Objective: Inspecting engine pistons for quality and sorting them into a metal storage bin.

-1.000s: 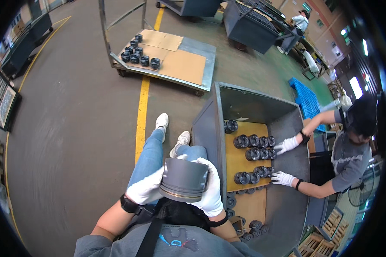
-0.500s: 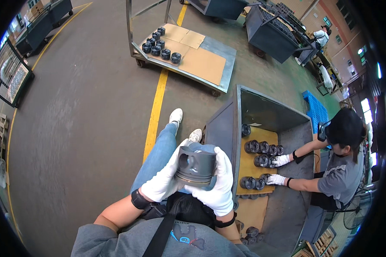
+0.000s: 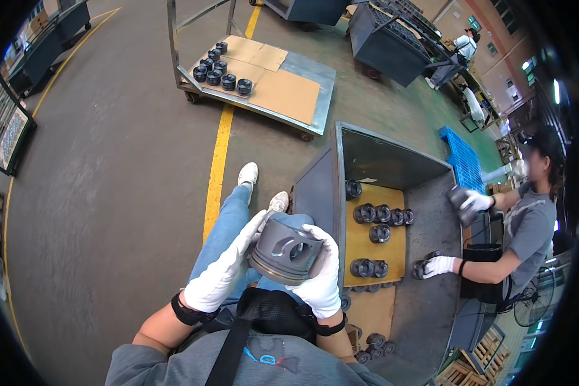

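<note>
Between my white-gloved hands, in front of my waist, is a dark grey engine piston [image 3: 287, 249], tilted with its round pin hole toward the right. My left hand [image 3: 228, 267] lies along its left side, fingers stretched up and touching it. My right hand [image 3: 321, 273] grips the right side, fingers wrapped around the lower edge. Just right of me stands a deep grey metal bin [image 3: 402, 157]. On the yellow board [image 3: 360, 246] inside it, several pistons [image 3: 381, 213] stand in rows. A co-worker's gloved hands each hold a piston, one raised [image 3: 460, 204], one low in the bin [image 3: 421, 267].
Ahead stands a flat cart [image 3: 312, 96] with cardboard sheets and several pistons [image 3: 228, 81] on its left part. A yellow line [image 3: 219, 161] runs along the floor. A blue pallet [image 3: 463, 157] and a fan [image 3: 535, 296] are on the right. More bins [image 3: 392, 42] stand farther off.
The piston in my hands has turned and tilted, bringing its pin hole to the right. The co-worker has taken two pistons off the board and leaned back. My view has shifted slightly right.
</note>
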The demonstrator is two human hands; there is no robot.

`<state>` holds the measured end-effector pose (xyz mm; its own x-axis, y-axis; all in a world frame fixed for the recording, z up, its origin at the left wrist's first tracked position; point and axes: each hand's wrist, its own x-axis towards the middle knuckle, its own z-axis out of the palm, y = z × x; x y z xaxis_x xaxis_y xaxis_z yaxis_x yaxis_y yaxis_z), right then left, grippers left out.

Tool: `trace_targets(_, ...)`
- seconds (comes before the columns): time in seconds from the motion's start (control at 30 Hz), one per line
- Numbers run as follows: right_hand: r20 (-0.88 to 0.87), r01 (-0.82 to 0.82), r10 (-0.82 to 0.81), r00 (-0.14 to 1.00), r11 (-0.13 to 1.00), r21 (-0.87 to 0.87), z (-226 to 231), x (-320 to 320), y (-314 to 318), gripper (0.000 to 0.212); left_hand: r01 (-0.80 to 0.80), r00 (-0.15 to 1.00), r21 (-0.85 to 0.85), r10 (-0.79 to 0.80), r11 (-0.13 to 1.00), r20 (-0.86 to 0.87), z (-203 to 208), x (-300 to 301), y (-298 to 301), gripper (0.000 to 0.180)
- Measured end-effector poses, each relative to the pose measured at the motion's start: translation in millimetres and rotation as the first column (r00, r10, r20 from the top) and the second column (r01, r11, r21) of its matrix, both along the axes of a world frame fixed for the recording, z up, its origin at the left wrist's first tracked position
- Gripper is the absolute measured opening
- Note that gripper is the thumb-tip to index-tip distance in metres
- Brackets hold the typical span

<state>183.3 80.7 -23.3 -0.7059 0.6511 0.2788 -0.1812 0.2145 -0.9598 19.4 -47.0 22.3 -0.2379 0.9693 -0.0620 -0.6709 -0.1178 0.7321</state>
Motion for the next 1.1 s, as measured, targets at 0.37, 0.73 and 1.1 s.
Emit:
trace_targets(0.37, -0.016, -0.027, 0.028, 0.999, 0.997, 0.068, -19.6, 14.5, -9.7, 0.078, 0.141, 0.931, 0.038, -0.119, 0.989, -0.344, -48.6, 6.9, 5.3, 0.129)
trace_targets(0.73, -0.035, -0.008, 0.030, 0.999, 0.863, 0.506, 26.8, 2.1, -6.7, 0.145, 0.207, 0.831, -0.005, -0.173, 0.978, 0.529, -76.7, 7.8, -13.2, 0.084)
trace_targets(1.1, 0.002, 0.044, -0.051, 0.999, 0.877, 0.478, 32.0, -2.4, -5.8, 0.121, 0.193, 0.890, 0.032, -0.189, 0.981, 0.416, -40.8, 2.6, -10.0, 0.118)
